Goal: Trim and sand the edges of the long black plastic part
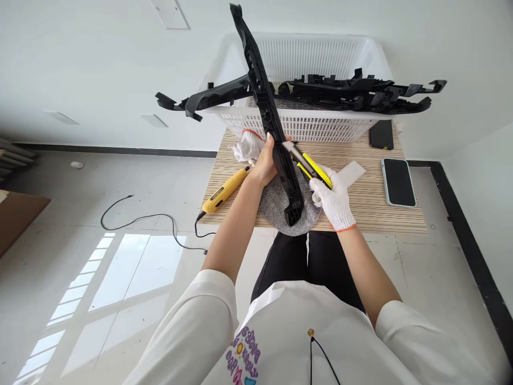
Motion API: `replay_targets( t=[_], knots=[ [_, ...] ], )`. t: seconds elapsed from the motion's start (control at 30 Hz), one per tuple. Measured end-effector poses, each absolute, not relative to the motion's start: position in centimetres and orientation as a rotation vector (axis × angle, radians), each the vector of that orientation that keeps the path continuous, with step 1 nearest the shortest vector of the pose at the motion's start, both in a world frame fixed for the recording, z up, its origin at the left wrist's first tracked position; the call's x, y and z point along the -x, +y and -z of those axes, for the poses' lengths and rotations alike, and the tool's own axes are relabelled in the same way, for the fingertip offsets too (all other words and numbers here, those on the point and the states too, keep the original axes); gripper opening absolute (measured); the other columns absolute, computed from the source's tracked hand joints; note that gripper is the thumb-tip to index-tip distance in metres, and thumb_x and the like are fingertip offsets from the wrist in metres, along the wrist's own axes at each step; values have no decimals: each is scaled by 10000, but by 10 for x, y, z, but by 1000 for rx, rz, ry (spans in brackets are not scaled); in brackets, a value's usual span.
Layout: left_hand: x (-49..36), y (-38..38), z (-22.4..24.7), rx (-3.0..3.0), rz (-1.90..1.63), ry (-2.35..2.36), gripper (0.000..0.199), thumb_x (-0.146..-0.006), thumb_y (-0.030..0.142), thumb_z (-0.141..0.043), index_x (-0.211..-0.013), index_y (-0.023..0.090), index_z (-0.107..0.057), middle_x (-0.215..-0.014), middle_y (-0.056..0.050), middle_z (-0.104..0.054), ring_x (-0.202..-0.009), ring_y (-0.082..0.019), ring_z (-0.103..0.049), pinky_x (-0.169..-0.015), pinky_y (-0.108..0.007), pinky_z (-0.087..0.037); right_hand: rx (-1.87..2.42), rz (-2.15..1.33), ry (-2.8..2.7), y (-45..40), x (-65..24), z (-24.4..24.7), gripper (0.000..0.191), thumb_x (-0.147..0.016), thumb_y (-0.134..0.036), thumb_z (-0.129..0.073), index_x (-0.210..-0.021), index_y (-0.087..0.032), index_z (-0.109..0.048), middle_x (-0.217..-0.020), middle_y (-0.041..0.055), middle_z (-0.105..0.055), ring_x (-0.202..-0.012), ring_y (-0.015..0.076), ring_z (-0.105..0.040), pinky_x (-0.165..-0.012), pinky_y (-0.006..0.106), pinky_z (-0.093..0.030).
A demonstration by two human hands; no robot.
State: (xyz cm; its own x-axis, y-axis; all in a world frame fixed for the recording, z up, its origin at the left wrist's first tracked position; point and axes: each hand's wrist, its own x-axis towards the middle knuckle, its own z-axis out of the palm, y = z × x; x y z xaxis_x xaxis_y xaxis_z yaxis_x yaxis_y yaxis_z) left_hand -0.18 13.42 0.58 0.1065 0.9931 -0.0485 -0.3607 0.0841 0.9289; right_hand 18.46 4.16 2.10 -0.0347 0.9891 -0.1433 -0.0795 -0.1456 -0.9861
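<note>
My bare left hand (pixel 266 163) is closed around a long black plastic part (pixel 267 107), which stands tilted with its lower end over a grey cloth (pixel 276 200). In a white knitted glove, my right hand (pixel 332 197) grips a yellow and black utility knife (pixel 315 168). The knife's blade is out and lies at the edge of the black part, close to my left fingers; whether it touches cannot be made out. Left of my hands a yellow corded power tool (pixel 225 191) rests on the wood-patterned table (pixel 360 214), near a crumpled white glove (pixel 248 145).
Behind the table edge stands a white plastic basket (pixel 308 125), with several similar black parts (pixel 356 93) across it, their ends sticking out. Two phones, one black (pixel 381 135) and one pale-cased (pixel 398 182), lie at the right. A black cable (pixel 160 215) trails on the floor.
</note>
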Motion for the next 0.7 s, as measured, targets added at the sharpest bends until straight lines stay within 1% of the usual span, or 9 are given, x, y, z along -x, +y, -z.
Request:
replay_targets(
  t=[0.07,0.17,0.33,0.43,0.5,0.6,0.7],
  knots=[
    [1,134,-7,-935,-1224,893,633,-881,772,-355,-1037,221,-626,-776,-29,-665,-814,-177,-682,-693,-268,-549,1227,-1342,-1072,42,-181,-21,459,-805,-401,-640,-1242,-290,-553,-790,-49,-530,-480,50,-458,-394,187,-346],
    [1,134,-5,-945,-1216,874,637,-895,764,-327,-1052,224,-627,-788,-28,-670,-796,-163,-681,-688,-256,-548,1218,-1386,-1083,43,-180,-21,471,-791,-401,-661,-1235,-282,-558,-786,-48,-536,-485,52,-465,-393,185,-347],
    [2,136,-3,-951,-1227,934,667,-854,804,-350,-1061,238,-636,-807,-33,-681,-823,-178,-700,-683,-255,-554,1222,-1366,-1103,50,-176,-24,511,-785,-422,-670,-1258,-288,-532,-786,-45,-550,-500,61,-469,-400,192,-359],
    [2,137,-4,-945,-1220,946,681,-853,807,-339,-1039,228,-645,-809,-38,-686,-815,-182,-706,-684,-262,-563,1230,-1319,-1106,55,-174,-28,479,-798,-416,-656,-1242,-282,-538,-778,-39,-550,-506,64,-465,-407,196,-365],
    [1,137,-4,-945,-1229,931,688,-864,800,-318,-1027,221,-651,-814,-44,-691,-826,-189,-708,-701,-277,-573,1224,-1273,-1074,58,-174,-33,448,-824,-417,-619,-1245,-293,-531,-784,-39,-545,-497,59,-453,-405,197,-352],
    [1,137,-3,-952,-1230,909,696,-876,790,-297,-1029,216,-658,-812,-51,-696,-864,-195,-709,-740,-297,-580,1192,-1277,-1099,63,-172,-40,439,-816,-410,-638,-1230,-295,-546,-802,-37,-544,-497,54,-445,-412,203,-353],
    [1,137,-2,-967,-1227,911,707,-876,793,-289,-1053,219,-661,-797,-52,-696,-870,-198,-709,-756,-310,-580,1193,-1217,-1080,69,-167,-48,446,-837,-427,-618,-1254,-299,-530,-803,-35,-538,-497,57,-441,-409,209,-360]
  ],
)
